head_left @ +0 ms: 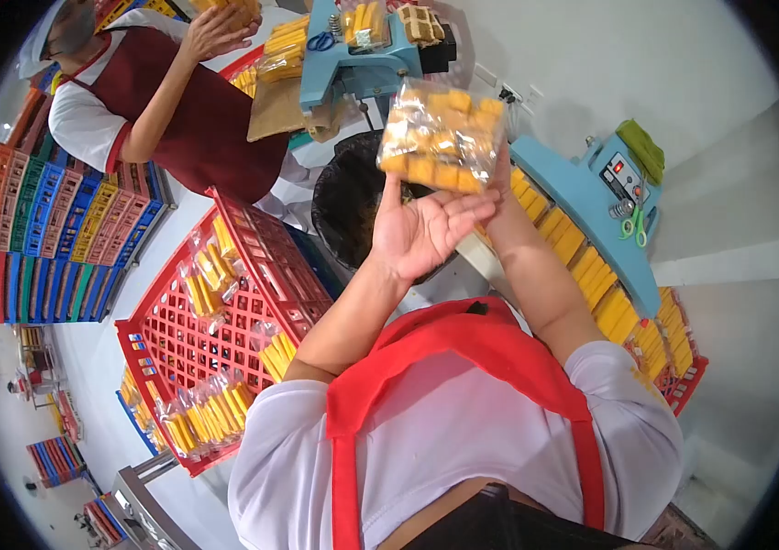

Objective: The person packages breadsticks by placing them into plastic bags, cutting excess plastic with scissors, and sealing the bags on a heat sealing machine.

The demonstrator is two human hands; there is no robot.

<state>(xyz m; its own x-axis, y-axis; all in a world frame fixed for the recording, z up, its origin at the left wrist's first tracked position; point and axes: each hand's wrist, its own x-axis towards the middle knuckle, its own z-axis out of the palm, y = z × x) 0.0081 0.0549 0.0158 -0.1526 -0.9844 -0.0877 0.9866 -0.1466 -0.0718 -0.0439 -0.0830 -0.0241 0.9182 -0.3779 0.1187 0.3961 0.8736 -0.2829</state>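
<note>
A clear packet (442, 136) filled with short yellow-orange pieces is held up in front of the person, above a bin (345, 206) lined with black plastic. The left hand (426, 227) is open, palm up, with its fingers spread along the packet's lower edge and its thumb reaching up to the lower left part. The right hand (502, 183) is at the packet's right side, mostly hidden behind it, so how its fingers close cannot be told. To the left of the bin, a red crate (224, 339) stands tilted in the view, with packets of yellow sticks (208, 412) lying in it in separate groups. On the right is a light blue machine (582, 197), with a green cloth (641, 151) on its far end and green-handled scissors (633, 225) at its side; rows of yellow sticks (591, 275) lie alongside it. Ahead is another blue machine (357, 69), with blue-handled scissors (320, 41) and a filled packet on it. Beside that machine, a co-worker (187, 119) in a dark red apron holds a packet of yellow pieces in raised hands. Stacked crates (68, 215) in several colours stand behind the co-worker.
</note>
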